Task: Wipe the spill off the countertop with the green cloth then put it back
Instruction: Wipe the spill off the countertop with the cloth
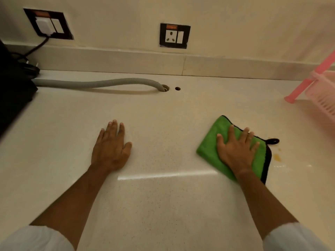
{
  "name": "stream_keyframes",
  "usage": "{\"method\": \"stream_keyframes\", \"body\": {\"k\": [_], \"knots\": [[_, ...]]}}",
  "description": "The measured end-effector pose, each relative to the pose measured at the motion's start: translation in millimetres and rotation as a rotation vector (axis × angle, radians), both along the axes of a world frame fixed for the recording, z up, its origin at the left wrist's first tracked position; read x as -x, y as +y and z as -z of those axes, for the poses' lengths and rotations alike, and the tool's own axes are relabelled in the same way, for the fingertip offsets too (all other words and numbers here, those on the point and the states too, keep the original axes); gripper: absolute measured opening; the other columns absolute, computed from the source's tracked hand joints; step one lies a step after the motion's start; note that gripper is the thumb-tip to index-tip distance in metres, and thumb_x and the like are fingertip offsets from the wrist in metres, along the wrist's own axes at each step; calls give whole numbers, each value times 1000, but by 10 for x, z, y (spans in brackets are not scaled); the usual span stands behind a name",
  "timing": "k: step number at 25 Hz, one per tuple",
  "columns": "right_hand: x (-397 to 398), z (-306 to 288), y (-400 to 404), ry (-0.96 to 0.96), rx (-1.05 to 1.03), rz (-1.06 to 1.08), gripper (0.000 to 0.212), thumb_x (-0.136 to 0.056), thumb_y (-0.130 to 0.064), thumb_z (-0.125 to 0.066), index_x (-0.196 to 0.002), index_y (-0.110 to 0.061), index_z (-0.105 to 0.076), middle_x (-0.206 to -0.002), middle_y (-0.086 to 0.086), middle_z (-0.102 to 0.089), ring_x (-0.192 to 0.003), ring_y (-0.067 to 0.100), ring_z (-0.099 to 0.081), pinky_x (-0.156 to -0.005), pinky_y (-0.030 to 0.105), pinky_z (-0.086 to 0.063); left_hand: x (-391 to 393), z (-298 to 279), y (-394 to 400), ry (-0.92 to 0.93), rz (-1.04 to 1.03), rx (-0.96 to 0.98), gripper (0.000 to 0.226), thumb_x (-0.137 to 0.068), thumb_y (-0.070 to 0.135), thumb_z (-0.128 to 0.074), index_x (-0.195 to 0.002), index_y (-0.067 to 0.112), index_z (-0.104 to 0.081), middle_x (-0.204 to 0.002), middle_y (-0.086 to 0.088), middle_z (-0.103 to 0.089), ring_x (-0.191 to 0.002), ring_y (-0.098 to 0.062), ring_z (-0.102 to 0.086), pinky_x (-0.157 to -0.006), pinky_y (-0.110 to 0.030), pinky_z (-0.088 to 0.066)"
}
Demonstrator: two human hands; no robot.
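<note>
Sleeves frame two bare arms reaching over the desk (163, 109), where the right hand (235, 151) lies spread flat on the cloth (208, 142) to press it for wiping, spill (277, 157) just right of the cloth, left hand (110, 149) flat left of it, likely bracing

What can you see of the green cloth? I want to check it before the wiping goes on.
The green cloth is a plush, microfibre-looking rectangle with black edging and a black hanging loop at its far right corner. It lies flat and angled on the pale countertop, pressed down by the right hand with fingers spread. The yellowish spill lies just beyond its right edge.
</note>
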State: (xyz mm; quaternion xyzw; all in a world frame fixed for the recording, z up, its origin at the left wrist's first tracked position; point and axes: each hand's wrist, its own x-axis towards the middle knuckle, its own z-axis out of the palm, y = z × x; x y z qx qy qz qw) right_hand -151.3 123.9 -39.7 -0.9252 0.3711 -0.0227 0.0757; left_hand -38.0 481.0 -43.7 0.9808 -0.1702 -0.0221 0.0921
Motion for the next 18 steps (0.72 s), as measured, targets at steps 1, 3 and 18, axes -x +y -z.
{"method": "stream_keyframes", "body": {"k": [1, 3, 18], "knots": [[-131, -19, -48, 7, -16, 1, 77, -88, -69, -19, -154, -30, -17, -164, 21, -4, -152, 35, 2, -120, 60, 1, -4, 3, 1, -5, 0, 3, 71, -96, 40, -31, -152, 11, -1, -163, -13, 3, -150, -22, 3, -123, -39, 1], [-341, -47, -78, 28, -17, -96, 73, -91, -67, -23, -155, -31, -17, -163, 22, -8, -152, 35, -3, -121, 58, -2, -4, 13, 11, -14, -3, 22, 71, -95, 40, -33, -152, 12, -3, -163, -12, 1, -150, -22, 2, -123, -39, 0], [-425, -56, -181, 83, 8, -179, 73, -93, -67, -22, -156, -31, -15, -163, 21, -8, -152, 35, -4, -121, 56, -4, 9, 23, -9, 19, 1, 17, 74, -90, 45, -25, -152, 12, -1, -163, -13, 3, -150, -23, 4, -123, -39, 2]]}}
